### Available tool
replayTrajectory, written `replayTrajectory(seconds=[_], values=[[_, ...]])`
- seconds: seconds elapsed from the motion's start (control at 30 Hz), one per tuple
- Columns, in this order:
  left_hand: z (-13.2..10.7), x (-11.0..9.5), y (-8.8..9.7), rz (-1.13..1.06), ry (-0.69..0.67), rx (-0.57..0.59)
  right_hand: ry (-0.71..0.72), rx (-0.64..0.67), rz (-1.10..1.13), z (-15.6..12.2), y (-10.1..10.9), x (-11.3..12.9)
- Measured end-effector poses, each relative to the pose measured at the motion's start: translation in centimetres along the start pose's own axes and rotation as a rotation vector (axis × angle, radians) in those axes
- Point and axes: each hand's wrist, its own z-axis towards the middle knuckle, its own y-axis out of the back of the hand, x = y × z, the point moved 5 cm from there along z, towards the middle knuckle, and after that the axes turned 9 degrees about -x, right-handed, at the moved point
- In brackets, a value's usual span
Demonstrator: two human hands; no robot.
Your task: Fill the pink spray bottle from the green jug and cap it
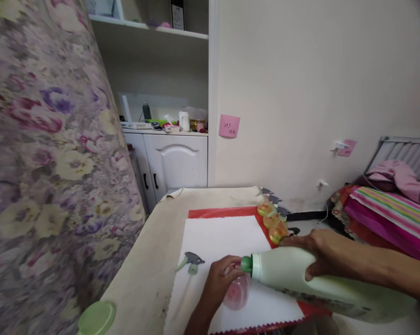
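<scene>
My right hand (321,253) is wrapped over a large pale green jug (301,277) tipped on its side, its green spout (247,264) against the mouth of a small clear bottle (236,293) with pink liquid in it. My left hand (219,284) is closed around that small bottle on a white cloth (213,242). A grey-green spray head (191,263) lies loose on the cloth to the left. A round light green cap (96,318) rests near the table's front left corner.
Three small spray bottles with yellow-orange liquid (273,218) stand in a row at the table's right edge, on a red sheet (224,212). A floral curtain (45,163) fills the left. White cabinets (177,160) stand behind; a bed (391,204) is at the right.
</scene>
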Motion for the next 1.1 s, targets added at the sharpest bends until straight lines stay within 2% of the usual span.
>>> replayTrajectory(seconds=[0.5, 1.1], values=[[0.0, -0.5, 0.0, 0.017, 0.002, 0.011, 0.008, 0.010, -0.028, 0.2, 0.9, 1.3], [0.0, -0.5, 0.1, 0.052, -0.009, 0.023, 0.016, -0.004, -0.137, 0.9, 0.7, 0.9]])
